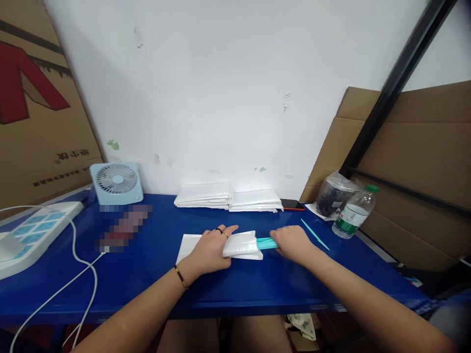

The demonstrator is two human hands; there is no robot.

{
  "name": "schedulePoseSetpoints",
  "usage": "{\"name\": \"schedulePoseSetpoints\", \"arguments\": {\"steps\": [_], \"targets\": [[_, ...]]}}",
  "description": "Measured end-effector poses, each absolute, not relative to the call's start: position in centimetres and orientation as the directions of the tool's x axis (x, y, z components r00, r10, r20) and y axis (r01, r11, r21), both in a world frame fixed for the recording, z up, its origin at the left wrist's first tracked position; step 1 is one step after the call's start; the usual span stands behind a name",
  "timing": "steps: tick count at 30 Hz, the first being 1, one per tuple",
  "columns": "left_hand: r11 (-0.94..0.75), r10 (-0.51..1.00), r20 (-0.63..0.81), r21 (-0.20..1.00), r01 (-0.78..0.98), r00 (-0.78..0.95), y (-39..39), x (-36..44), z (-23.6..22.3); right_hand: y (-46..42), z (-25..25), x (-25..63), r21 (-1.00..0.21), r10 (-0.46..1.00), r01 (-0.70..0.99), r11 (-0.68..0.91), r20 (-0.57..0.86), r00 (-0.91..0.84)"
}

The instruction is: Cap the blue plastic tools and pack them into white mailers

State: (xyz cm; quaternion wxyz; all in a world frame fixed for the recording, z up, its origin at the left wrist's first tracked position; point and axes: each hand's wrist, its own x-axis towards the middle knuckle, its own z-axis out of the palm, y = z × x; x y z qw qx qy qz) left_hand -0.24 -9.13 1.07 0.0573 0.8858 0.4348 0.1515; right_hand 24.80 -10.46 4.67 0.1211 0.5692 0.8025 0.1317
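My left hand [213, 249] is closed on a white plastic pouch [243, 244] that looks like a padded mailer, its thumb and fingers wrapped around the middle. From the pouch's right end juts a bundle of thin turquoise sticks [267, 243]. My right hand [294, 243] grips the outer end of that bundle in its fingers, while the other end is hidden inside the pouch. Another white pouch [188, 245] or flap shows under my left hand. A single turquoise stick [315, 234], pointed at the end, lies to the right of my right hand.
Against the wall are two stacks of white pouches, a left stack [202, 196] and a right stack [255, 200], beside a phone [293, 205]. A water bottle [355, 213] and a plastic-wrapped dark container [333, 193] stand right. Left are a fan [117, 182], power strip [37, 238] and cable [75, 245].
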Motion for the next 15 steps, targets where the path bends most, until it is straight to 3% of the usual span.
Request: {"name": "schedulePoseSetpoints", "arguments": {"steps": [4, 8, 11, 15], "targets": [[-0.626, 0.779, 0.251, 0.266, 0.733, 0.574, -9.3, 1.2, 1.2, -10.4, 5.7, 22.0, 0.358, 0.901, 0.833, 0.421, -0.06, -0.429], [-0.617, 0.787, 0.272, 0.354, 0.703, 0.554, -9.0, 1.8, 1.2, -10.4, 7.6, 20.0, 0.347, 0.897, 0.828, 0.441, -0.128, -0.424], [-0.592, 0.804, 0.338, 0.528, 0.609, 0.489, -8.3, 1.8, 1.8, -10.2, 11.0, 19.5, 0.311, 0.874, 0.817, 0.486, -0.168, -0.456], [-0.547, 0.824, 0.442, 0.784, 0.293, 0.355, -7.5, 2.2, 3.8, -9.8, 18.0, 18.8, 0.237, 0.828, 0.794, 0.56, -0.128, -0.546]]}}
